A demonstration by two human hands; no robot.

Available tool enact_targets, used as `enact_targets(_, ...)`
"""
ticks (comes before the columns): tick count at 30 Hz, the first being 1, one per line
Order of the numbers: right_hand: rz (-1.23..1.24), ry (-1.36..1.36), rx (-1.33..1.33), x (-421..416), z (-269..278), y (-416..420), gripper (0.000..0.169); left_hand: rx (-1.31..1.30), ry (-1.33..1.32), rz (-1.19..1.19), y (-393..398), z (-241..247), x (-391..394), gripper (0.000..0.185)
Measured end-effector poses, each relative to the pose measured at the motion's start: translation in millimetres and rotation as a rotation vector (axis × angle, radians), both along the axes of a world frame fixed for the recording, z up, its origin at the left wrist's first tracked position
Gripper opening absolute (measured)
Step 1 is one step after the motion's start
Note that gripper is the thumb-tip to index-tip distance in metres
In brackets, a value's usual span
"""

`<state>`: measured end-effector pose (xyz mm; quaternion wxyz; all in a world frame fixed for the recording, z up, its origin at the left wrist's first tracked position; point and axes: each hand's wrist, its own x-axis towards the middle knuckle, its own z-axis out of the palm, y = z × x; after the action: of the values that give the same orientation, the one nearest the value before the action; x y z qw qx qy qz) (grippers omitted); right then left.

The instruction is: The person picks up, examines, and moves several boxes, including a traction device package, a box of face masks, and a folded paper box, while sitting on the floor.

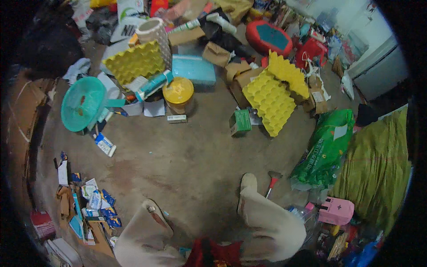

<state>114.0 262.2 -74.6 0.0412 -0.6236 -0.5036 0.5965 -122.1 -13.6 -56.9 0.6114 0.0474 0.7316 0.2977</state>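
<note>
Both of my hands are out of view. Before me, beyond my feet, a small white box (176,118) lies on the floor just in front of a tub with a yellow lid (178,90). A green box (241,122) stands beside a yellow egg-crate tray (270,101). Further left, a turquoise plastic basket (83,103) leans among papers, and a blue and white carton (105,145) lies below it. Another yellow egg-crate tray (136,63) rests against a dotted pale container (154,33). A light blue pack (194,69) lies behind the tub.
Small packets and cardboard (96,200) are heaped at the left. A red-handled brush or scraper (273,183) lies near my right foot. At the right are a green plastic bag (325,150), a large olive sack (373,167) and a pink box (336,211). A red-rimmed oval object (269,38) lies behind.
</note>
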Motion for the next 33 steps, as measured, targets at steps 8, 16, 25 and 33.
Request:
enact_targets(8,-0.061,-0.100,-0.128,-12.4,-20.6,11.8,0.019,-0.098,-0.101,-0.068,81.3,-44.1,-29.8,0.020)
enact_targets(16,-0.135,-0.263,-0.308,33.3,23.4,-19.5,0.019,-0.231,-0.107,-0.026,87.6,-27.1,-69.6,0.019)
enact_targets(25,-0.191,-0.221,-0.329,55.8,53.1,-47.9,0.019,-0.280,0.059,0.103,29.2,45.5,-127.3,0.019)
enact_targets(33,-0.219,-0.148,-0.213,50.8,59.2,-55.7,0.020,-0.165,0.123,0.187,-24.6,74.0,-139.4,0.018)
